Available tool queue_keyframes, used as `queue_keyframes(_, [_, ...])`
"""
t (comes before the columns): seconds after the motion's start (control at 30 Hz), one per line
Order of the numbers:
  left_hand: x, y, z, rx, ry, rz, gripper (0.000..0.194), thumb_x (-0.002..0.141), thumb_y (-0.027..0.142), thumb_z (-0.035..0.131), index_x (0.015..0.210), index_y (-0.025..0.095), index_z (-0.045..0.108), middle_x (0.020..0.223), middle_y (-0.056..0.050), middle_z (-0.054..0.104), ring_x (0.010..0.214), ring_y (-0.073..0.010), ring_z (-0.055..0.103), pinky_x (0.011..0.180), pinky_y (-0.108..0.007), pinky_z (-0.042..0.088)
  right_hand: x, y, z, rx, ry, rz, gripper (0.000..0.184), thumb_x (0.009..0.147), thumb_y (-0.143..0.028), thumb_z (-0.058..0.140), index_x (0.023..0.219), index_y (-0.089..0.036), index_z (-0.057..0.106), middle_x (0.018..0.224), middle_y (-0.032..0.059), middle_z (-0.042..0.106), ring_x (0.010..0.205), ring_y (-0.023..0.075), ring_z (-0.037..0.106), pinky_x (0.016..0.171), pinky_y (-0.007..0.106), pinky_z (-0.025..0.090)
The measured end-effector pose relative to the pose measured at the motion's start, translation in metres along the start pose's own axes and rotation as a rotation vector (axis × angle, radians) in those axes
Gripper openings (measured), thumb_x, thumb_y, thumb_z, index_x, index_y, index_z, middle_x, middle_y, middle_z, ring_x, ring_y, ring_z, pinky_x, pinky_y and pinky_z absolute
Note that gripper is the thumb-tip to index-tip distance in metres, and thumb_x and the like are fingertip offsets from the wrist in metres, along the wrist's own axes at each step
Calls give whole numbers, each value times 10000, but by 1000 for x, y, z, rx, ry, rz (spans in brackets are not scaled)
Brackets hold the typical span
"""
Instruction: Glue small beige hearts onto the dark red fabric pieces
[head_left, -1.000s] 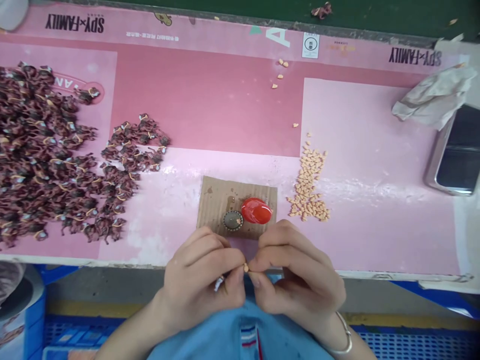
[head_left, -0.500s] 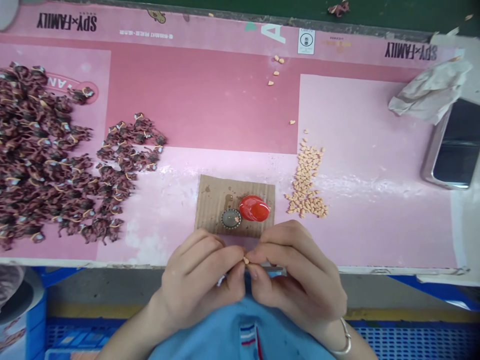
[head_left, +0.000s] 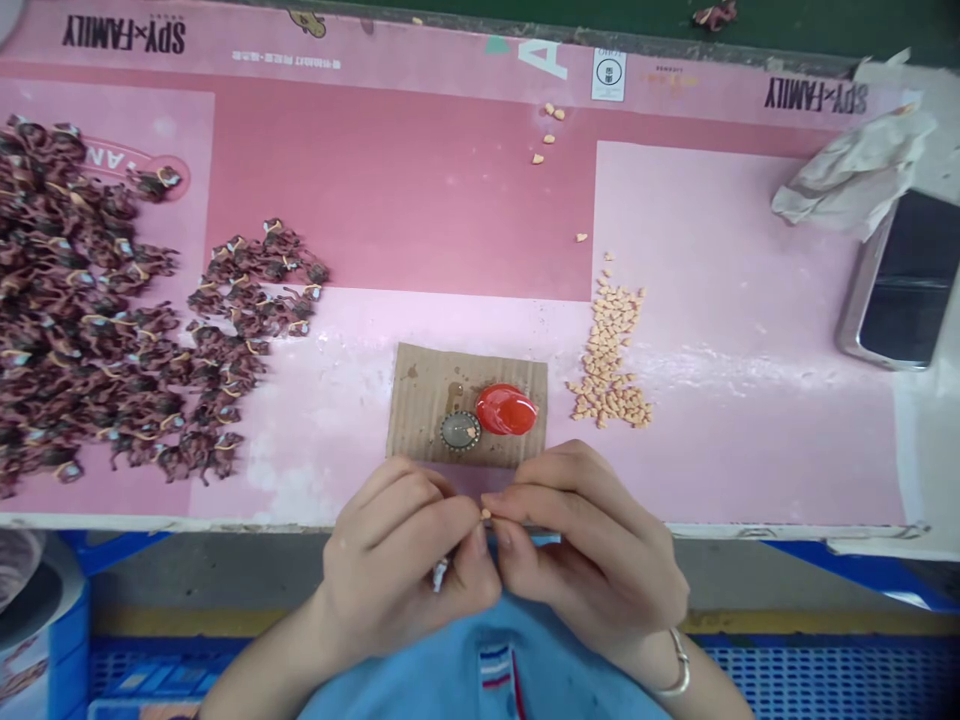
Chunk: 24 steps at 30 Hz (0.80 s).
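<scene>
Step in hand: fingertip work over the front edge of the pink printed board (head_left: 360, 180), a tiny piece held up between both hands. Judged from the pose, fine handling of that piece.

Left hand (head_left: 397, 560): curled, fingers closed in toward the centre, a small white bit (head_left: 439, 575) showing low in the grip. What that bit is: too small to tell.

Right hand (head_left: 592, 560): curled, index finger (head_left: 555, 500) stretched toward the left hand's fingertips, bangle (head_left: 681, 665) on the wrist.

Piece: a peach-coloured chip (head_left: 486, 514), pinched between the fingertips of both hands, just past the board edge, above the blue shirt (head_left: 480, 660). Exact finger contact is partly hidden.

Straight ahead: a cardboard square (head_left: 416, 400) carrying a glossy red blob (head_left: 506, 410) touching a round metal disc (head_left: 460, 431), one small chip on the disc.

Right side: a heap of peach chips (head_left: 607, 370) beside the cardboard.

Left side: piles of dark maroon tied pieces (head_left: 75, 300), (head_left: 259, 290), well apart from the hands.

Next move calls for: steady fingertip control. Chip is tiny and easily dropped, red blob sits close ahead.
</scene>
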<state>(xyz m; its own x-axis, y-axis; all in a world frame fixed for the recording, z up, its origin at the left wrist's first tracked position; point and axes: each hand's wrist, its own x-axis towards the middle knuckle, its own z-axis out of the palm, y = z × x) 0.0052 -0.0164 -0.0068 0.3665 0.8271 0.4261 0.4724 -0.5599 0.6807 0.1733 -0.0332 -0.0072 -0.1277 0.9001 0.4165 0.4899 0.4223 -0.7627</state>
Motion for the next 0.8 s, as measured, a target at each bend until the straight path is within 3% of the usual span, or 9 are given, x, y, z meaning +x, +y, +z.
queue_keyframes(0.1, [2, -2, -2, -10, -40, -30, 146, 928, 48, 559, 920, 193, 573, 677, 8, 657, 612, -116, 626, 611, -212, 564, 1, 5, -5, -42, 55, -24, 84, 972, -84, 647, 962, -162, 676, 807, 26, 687, 701, 121, 640, 618, 276, 567])
queue_keyframes(0.27, [-9, -9, -11, -78, -57, -128, 131, 1002, 89, 577, 1047, 186, 653, 833, -7, 751, 717, -106, 707, 705, -176, 600, 7, 28, -18, -373, 121, -105, 215, 899, -1, 720, 985, -196, 699, 813, 32, 715, 732, 147, 653, 646, 302, 556])
queue_keyframes(0.4, [-24, -15, -15, -265, 68, -341, 201, 937, 149, 762, 1110, 214, 685, 926, -21, 799, 795, -153, 786, 693, -197, 644, 11, 42, -23, -508, 55, -221, 217, 887, -30, 761, 1007, -201, 698, 800, 44, 733, 722, 171, 668, 648, 331, 555])
queue_keyframes(0.5, [-26, -17, -15, -376, 130, -333, 237, 919, 141, 793, 1117, 228, 696, 981, -22, 809, 862, -170, 797, 742, -238, 667, 13, 43, -24, -541, 46, -265, 227, 874, -39, 780, 1022, -196, 709, 800, 50, 743, 713, 183, 675, 633, 344, 558])
queue_keyframes(0.6, [-24, -19, -15, -290, 148, -306, 229, 944, 142, 767, 1140, 258, 743, 984, -6, 798, 860, -159, 764, 729, -251, 646, 15, 42, -27, -573, 17, -290, 222, 889, -46, 772, 1028, -209, 711, 804, 43, 752, 717, 179, 679, 620, 340, 562])
queue_keyframes(0.73, [-22, -21, -16, -263, 104, -279, 142, 1011, 200, 688, 1123, 246, 761, 961, -24, 756, 856, -158, 704, 718, -251, 594, 18, 40, -30, -599, -4, -331, 188, 900, -47, 764, 1002, -199, 717, 800, 49, 749, 702, 175, 663, 606, 334, 563])
queue_keyframes(0.8, [-23, -21, -17, -316, 69, -316, 198, 1068, 235, 585, 1199, 240, 734, 975, -40, 739, 901, -165, 681, 780, -262, 589, 21, 39, -30, -616, -15, -350, 182, 901, -44, 758, 982, -202, 717, 787, 44, 740, 688, 174, 650, 592, 330, 562])
